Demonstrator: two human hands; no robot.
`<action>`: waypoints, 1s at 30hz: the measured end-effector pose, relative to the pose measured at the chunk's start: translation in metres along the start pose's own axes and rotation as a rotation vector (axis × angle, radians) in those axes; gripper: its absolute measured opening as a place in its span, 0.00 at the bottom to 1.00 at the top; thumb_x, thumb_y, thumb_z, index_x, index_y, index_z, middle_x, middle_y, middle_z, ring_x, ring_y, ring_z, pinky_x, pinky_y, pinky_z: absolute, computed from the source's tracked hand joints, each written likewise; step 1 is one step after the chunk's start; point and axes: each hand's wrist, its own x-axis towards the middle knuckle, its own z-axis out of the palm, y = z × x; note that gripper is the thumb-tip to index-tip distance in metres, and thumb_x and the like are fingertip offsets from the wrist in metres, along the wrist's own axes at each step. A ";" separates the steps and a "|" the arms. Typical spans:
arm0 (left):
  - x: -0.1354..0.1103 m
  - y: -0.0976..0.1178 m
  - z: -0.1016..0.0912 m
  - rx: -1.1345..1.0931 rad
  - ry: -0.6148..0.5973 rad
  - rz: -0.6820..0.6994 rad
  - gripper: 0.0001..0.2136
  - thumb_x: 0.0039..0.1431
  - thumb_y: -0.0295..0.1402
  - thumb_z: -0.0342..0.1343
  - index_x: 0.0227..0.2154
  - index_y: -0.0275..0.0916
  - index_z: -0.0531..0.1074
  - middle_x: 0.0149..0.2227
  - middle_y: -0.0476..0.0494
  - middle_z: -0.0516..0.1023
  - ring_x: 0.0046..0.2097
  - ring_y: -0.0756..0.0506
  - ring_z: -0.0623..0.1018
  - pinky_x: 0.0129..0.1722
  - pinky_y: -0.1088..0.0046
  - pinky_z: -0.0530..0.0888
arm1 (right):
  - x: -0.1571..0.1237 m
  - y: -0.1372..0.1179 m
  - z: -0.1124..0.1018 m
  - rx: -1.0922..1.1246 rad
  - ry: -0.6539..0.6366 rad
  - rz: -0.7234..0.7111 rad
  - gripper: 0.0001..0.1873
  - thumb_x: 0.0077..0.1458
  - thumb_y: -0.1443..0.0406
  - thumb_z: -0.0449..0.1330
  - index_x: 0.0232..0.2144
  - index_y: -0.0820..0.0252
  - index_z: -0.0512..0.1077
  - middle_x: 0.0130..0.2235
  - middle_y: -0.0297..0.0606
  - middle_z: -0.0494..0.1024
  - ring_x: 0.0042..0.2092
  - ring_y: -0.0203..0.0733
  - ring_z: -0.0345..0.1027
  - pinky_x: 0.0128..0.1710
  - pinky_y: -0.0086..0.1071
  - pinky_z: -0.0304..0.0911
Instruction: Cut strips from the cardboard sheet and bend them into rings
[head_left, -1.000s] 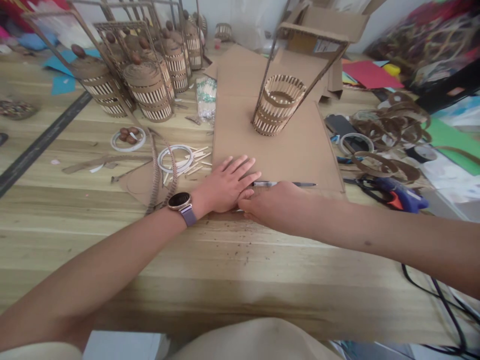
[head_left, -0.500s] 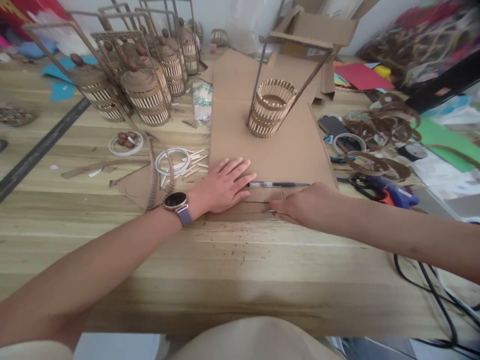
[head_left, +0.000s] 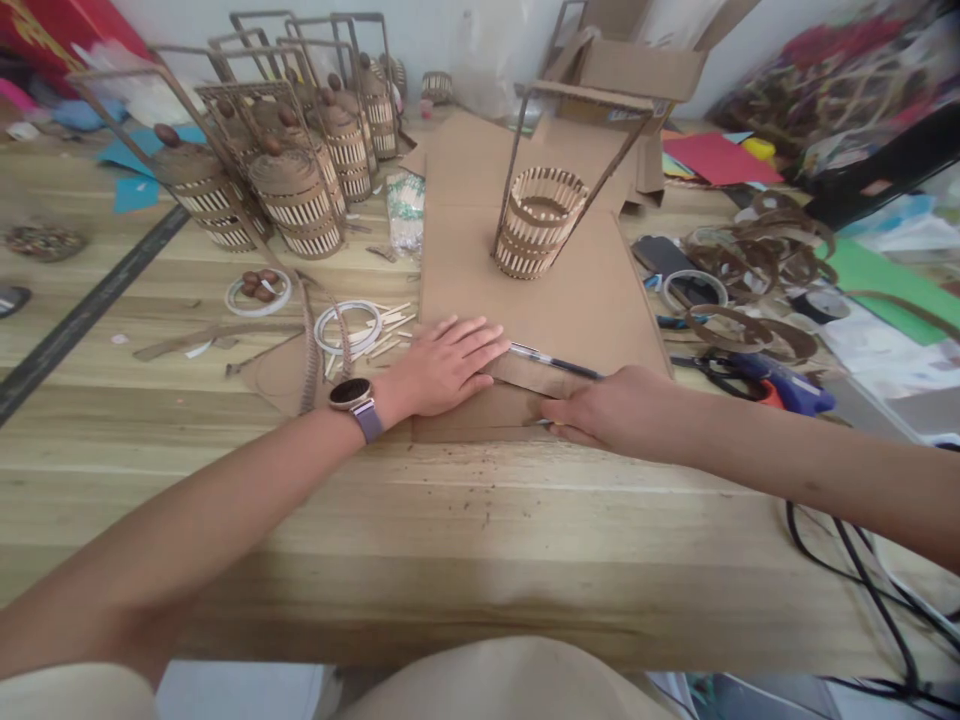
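My left hand lies flat, fingers stretched out, on the front left part of a large brown cardboard sheet. A watch is on that wrist. My right hand is closed low over the sheet's front edge, on a small knife; only its thin tip shows, the rest is hidden in the fist. Between the hands a narrow cardboard strip lies slanted on the sheet. A dark pen rests along it, its right end close to my right hand.
Farther back on the sheet stands a stick basket with a tall handle. Several lidded stick lanterns stand at back left. Tape rolls and loose sticks lie left; scissors, a blue glue gun and coiled brown strips lie right.
The pen and the cardboard strip have turned from nearly level to slanted, their left ends farther from me. My left fingers have drawn closer together. My right hand stays near the same spot.
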 end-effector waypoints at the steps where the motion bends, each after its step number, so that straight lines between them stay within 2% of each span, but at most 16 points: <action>1: -0.002 0.000 0.002 -0.005 -0.001 -0.014 0.25 0.74 0.42 0.40 0.68 0.35 0.56 0.69 0.38 0.60 0.69 0.38 0.58 0.68 0.53 0.53 | -0.001 0.001 -0.005 0.003 -0.001 -0.008 0.17 0.69 0.60 0.48 0.52 0.56 0.72 0.35 0.42 0.82 0.29 0.42 0.73 0.24 0.32 0.44; 5: -0.001 0.002 0.002 -0.002 -0.002 -0.030 0.25 0.74 0.40 0.40 0.68 0.33 0.56 0.69 0.37 0.59 0.69 0.37 0.58 0.68 0.53 0.53 | -0.002 -0.005 -0.032 -0.006 -0.024 0.065 0.14 0.67 0.61 0.53 0.50 0.54 0.74 0.32 0.40 0.81 0.27 0.41 0.70 0.25 0.33 0.46; 7: 0.001 0.003 0.000 0.000 -0.011 -0.037 0.25 0.74 0.40 0.41 0.68 0.33 0.56 0.69 0.37 0.59 0.69 0.37 0.58 0.68 0.53 0.53 | 0.004 -0.014 -0.038 -0.027 -0.009 0.057 0.13 0.67 0.61 0.53 0.49 0.54 0.74 0.31 0.39 0.81 0.26 0.40 0.68 0.25 0.33 0.46; 11: 0.003 0.004 0.000 0.010 -0.038 -0.051 0.26 0.73 0.40 0.41 0.68 0.32 0.56 0.69 0.37 0.59 0.69 0.38 0.58 0.68 0.54 0.53 | 0.030 -0.038 -0.034 -0.076 0.125 -0.089 0.11 0.65 0.64 0.54 0.46 0.57 0.75 0.32 0.39 0.81 0.28 0.40 0.68 0.26 0.32 0.47; 15: 0.003 0.002 0.000 0.028 -0.067 -0.045 0.25 0.74 0.39 0.41 0.68 0.31 0.55 0.70 0.36 0.57 0.70 0.38 0.57 0.68 0.55 0.52 | 0.049 -0.054 -0.031 -0.102 0.190 -0.110 0.11 0.65 0.65 0.54 0.43 0.61 0.75 0.30 0.40 0.80 0.29 0.41 0.71 0.24 0.32 0.44; 20: 0.004 0.001 0.000 0.034 -0.079 -0.044 0.24 0.74 0.39 0.41 0.67 0.33 0.56 0.70 0.36 0.56 0.70 0.38 0.57 0.67 0.55 0.52 | 0.052 -0.057 -0.038 -0.141 0.156 -0.120 0.11 0.65 0.66 0.53 0.42 0.61 0.75 0.31 0.41 0.80 0.31 0.42 0.73 0.24 0.31 0.44; 25: 0.005 0.002 -0.001 0.025 -0.107 -0.062 0.25 0.74 0.38 0.40 0.68 0.33 0.55 0.71 0.38 0.54 0.71 0.39 0.55 0.68 0.55 0.52 | 0.055 -0.058 -0.036 -0.139 0.164 -0.138 0.09 0.64 0.67 0.55 0.40 0.60 0.75 0.32 0.41 0.80 0.31 0.43 0.73 0.25 0.30 0.46; 30: 0.005 0.004 -0.004 0.008 -0.130 -0.076 0.25 0.73 0.37 0.40 0.68 0.34 0.54 0.71 0.39 0.53 0.72 0.38 0.53 0.69 0.55 0.51 | 0.057 -0.060 -0.041 -0.166 0.098 -0.131 0.11 0.62 0.70 0.54 0.42 0.59 0.76 0.31 0.40 0.80 0.32 0.46 0.74 0.28 0.33 0.53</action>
